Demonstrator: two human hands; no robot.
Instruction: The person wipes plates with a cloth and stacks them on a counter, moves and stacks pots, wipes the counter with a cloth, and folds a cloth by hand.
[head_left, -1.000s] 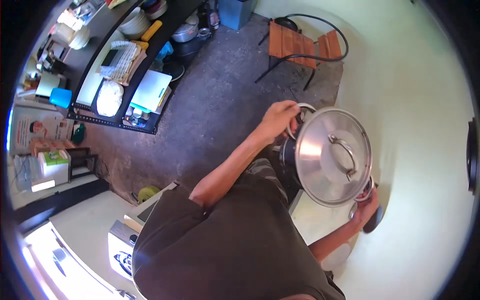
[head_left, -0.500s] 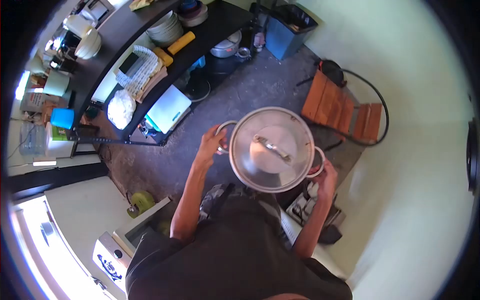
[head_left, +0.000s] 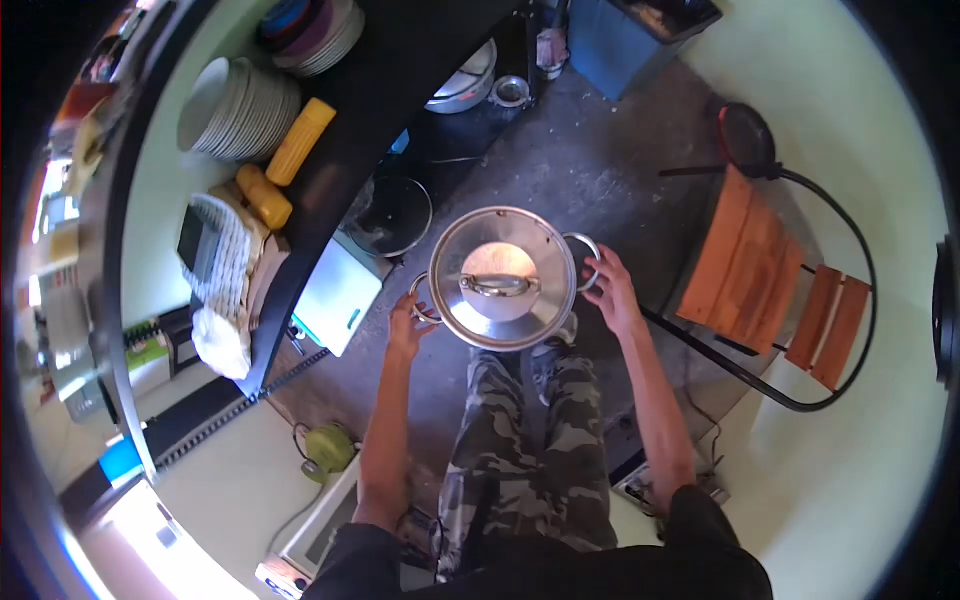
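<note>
A lidded metal pot (head_left: 500, 320) hangs in front of my body, above the floor. Its shiny lid (head_left: 540, 270) sits on top, with a metal loop handle across the middle. My left hand (head_left: 403, 322) is closed round the side handle on the left. On the opposite side, my right hand (head_left: 610, 287) grips the other loop handle (head_left: 588, 258). Below the pot, my legs in camouflage trousers (head_left: 500, 440) and part of a shoe show. The pot's walls and underside are hidden by the lid.
Dark shelving (head_left: 350, 140) on the left bears stacked plates (head_left: 245, 110), yellow containers (head_left: 300, 140) and a white board (head_left: 335, 290). A wooden-slat chair (head_left: 745, 270) stands at the right by the wall. A grey bin (head_left: 620, 45) is at the back, and a green object (head_left: 328, 447) at lower left.
The view has turned and moved forward, bringing the shelf and chair closer. The pot has swung to a more level line between my hands and sits lower; both hands still hold its handles.
</note>
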